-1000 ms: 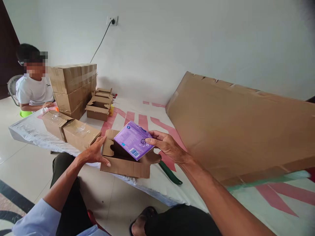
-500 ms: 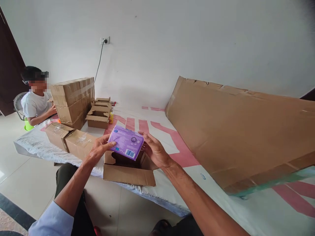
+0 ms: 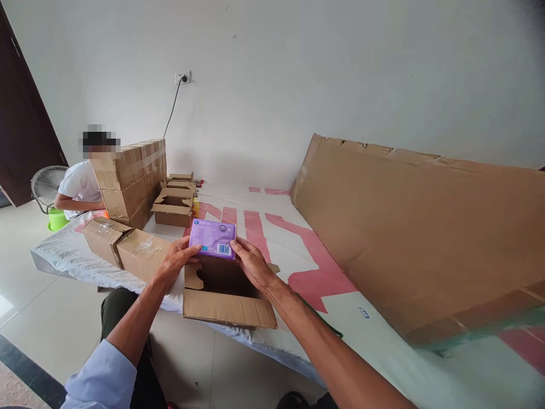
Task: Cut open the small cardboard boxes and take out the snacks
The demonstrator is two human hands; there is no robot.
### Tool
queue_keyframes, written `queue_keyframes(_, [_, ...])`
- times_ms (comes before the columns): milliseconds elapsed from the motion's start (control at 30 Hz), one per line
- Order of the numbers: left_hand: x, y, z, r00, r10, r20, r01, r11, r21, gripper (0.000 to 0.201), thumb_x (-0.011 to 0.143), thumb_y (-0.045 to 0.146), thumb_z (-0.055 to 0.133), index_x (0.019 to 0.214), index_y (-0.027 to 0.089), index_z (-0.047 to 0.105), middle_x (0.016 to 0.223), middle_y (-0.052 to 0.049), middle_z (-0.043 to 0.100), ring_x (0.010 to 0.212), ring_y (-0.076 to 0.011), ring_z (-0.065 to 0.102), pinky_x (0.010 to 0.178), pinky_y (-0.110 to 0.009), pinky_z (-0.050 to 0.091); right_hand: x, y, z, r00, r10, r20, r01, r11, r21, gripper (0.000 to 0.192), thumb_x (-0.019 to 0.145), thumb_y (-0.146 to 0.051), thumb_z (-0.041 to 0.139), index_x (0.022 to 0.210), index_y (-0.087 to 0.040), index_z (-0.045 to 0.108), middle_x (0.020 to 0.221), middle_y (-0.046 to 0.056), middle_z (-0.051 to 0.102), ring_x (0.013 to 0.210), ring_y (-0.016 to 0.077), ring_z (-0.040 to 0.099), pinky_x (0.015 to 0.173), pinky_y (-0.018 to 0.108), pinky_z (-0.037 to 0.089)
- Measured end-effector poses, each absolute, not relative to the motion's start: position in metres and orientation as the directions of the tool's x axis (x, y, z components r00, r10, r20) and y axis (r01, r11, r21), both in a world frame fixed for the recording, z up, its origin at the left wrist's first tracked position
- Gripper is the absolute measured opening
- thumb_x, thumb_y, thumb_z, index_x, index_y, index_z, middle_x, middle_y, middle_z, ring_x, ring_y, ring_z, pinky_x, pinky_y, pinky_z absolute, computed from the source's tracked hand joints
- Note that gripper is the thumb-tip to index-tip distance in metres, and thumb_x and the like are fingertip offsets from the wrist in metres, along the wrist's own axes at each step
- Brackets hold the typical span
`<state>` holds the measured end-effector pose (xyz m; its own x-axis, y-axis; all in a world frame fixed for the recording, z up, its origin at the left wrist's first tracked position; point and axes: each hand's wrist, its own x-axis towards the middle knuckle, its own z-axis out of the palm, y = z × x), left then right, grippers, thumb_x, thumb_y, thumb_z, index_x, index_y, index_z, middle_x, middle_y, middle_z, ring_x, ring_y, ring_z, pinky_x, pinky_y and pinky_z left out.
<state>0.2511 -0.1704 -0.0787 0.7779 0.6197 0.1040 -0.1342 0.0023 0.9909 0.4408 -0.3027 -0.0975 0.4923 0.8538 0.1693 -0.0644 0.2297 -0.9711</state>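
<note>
Both arms reach over the near edge of the bench point(image 3: 374, 341), the left hand point(image 3: 176, 255) and the right hand point(image 3: 251, 258) facing each other at nearly the same height, thumbs on top, fingers curled in a firm hold and partly hidden. The left forearm point(image 3: 140, 312) slants up from a pale blue sleeve point(image 3: 106, 369); the bare right forearm point(image 3: 315, 329) extends from the lower right, wrist nearly straight.

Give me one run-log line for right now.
left hand: grips purple packet, left edge; right hand: grips its right edge; packet: held above open cardboard box; taped cartons: left of box
</note>
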Motion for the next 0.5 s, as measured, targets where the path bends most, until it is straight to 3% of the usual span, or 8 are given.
queue_keyframes(500, [0.2559, -0.166, -0.0796, 0.773, 0.627, 0.096, -0.122, -0.002, 0.993, 0.063, 0.072, 0.061, 0.091, 0.116, 0.018, 0.078, 0.119, -0.012, 0.079, 0.109, -0.028, 0.073, 0.085, -0.033, 0.058, 0.4443, -0.2966, -0.1055, 0.502, 0.846, 0.178, -0.075, 0.247, -0.966, 0.067, 0.075, -0.074, 0.081, 0.122, -0.027, 0.077, 0.116, 0.005, 0.082, 0.114, 0.0294, 0.073, 0.094, 0.043, 0.058])
